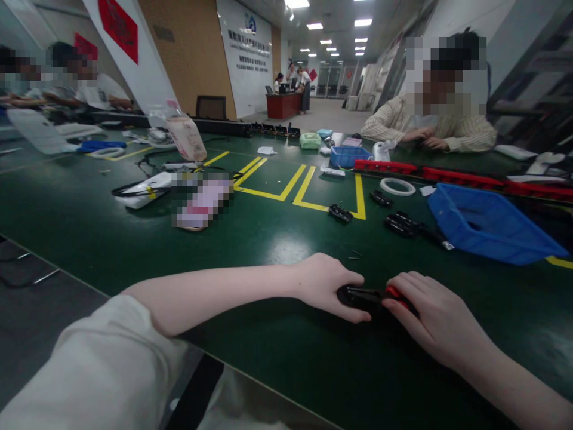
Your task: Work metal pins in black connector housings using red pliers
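On the green table (277,352), close to me, lies a small black part (360,295) with a red piece at its right end. My left hand (329,286) grips the left end of this part, fingers curled round it. My right hand (432,316) is closed over the right end, fingertips pressing on the red piece (393,292). The part rests on the tabletop between both hands.
A blue bin (487,224) sits to the right, with several black parts (400,224) beside it and a white ring (397,187) behind. Red strips (447,175) run across the far right. Yellow tape lines (308,185) mark the table. A person in a striped shirt (430,128) works opposite; others sit at the left.
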Demonstrator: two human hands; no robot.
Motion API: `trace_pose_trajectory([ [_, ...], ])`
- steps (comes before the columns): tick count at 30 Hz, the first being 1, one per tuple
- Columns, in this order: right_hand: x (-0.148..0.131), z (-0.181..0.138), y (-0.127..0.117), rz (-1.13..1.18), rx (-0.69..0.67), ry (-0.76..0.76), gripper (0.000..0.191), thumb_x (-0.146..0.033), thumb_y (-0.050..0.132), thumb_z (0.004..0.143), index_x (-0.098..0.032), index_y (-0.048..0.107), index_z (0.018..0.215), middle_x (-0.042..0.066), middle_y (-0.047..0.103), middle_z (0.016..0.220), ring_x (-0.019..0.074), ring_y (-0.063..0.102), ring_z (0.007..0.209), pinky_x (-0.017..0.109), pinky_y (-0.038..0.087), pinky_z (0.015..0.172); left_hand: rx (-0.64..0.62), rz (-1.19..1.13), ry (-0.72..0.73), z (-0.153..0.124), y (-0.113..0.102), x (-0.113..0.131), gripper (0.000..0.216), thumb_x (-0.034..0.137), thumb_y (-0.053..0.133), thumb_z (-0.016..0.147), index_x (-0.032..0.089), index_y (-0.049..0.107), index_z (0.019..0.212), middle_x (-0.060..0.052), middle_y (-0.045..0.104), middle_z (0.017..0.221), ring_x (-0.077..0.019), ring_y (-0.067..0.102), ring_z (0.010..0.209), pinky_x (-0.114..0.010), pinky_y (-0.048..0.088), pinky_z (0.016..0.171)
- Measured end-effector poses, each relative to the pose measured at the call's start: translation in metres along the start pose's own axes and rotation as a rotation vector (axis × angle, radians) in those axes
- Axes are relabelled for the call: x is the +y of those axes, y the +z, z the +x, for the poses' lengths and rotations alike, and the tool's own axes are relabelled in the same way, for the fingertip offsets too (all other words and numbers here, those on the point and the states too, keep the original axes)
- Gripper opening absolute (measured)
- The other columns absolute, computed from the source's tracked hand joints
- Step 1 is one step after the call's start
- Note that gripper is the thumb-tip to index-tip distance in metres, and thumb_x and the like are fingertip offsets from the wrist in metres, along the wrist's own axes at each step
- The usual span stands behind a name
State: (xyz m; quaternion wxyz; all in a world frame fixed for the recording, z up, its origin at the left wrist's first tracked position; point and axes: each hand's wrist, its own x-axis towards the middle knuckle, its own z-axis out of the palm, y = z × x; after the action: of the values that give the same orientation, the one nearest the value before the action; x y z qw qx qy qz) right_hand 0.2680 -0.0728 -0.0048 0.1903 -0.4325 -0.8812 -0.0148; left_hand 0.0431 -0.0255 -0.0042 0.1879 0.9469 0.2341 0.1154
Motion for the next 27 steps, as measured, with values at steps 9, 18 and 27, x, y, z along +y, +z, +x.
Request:
trace_pose_trajectory([
  [9, -0.0017, 0.0034, -0.0004, 0.004, 0.043, -0.07, 0.038, -0.044, 0.035, 0.095, -0.021, 0.057, 0.074, 0.004, 0.059, 0.066, 0.0162, 0.054, 0.057, 0.029, 0.042, 0.05, 0.024, 0.035, 0.028, 0.0001, -0.0005, 0.0009, 0.05, 0.068, 0.056, 0.078, 0.019, 0.051, 0.069, 0.003, 0.055, 0.052, -0.0121, 0.053, 0.047, -0.021, 0.03, 0.045],
  [18, 0.0072, 0.0039, 0.0, 0.008, 0.024, -0.053, 0.04, -0.049, 0.037, 0.093, -0.021, 0.058, 0.073, 0.005, 0.059, 0.068, 0.0175, 0.054, 0.059, 0.031, 0.042, 0.052, -0.019, 0.045, 0.067, 0.0012, -0.0007, -0.0004, 0.046, 0.062, 0.054, 0.083, 0.018, 0.052, 0.07, 0.003, 0.057, 0.054, -0.0116, 0.054, 0.048, -0.021, 0.029, 0.045],
  [27, 0.0017, 0.0027, 0.0043, -0.025, 0.062, -0.038, 0.039, -0.046, 0.035, 0.095, -0.021, 0.056, 0.074, 0.005, 0.057, 0.067, 0.0176, 0.051, 0.06, 0.031, 0.038, 0.054, -0.016, 0.108, 0.028, 0.0006, 0.0006, 0.0007, 0.046, 0.063, 0.052, 0.084, 0.018, 0.054, 0.073, 0.002, 0.054, 0.054, -0.0129, 0.055, 0.05, -0.022, 0.03, 0.047],
])
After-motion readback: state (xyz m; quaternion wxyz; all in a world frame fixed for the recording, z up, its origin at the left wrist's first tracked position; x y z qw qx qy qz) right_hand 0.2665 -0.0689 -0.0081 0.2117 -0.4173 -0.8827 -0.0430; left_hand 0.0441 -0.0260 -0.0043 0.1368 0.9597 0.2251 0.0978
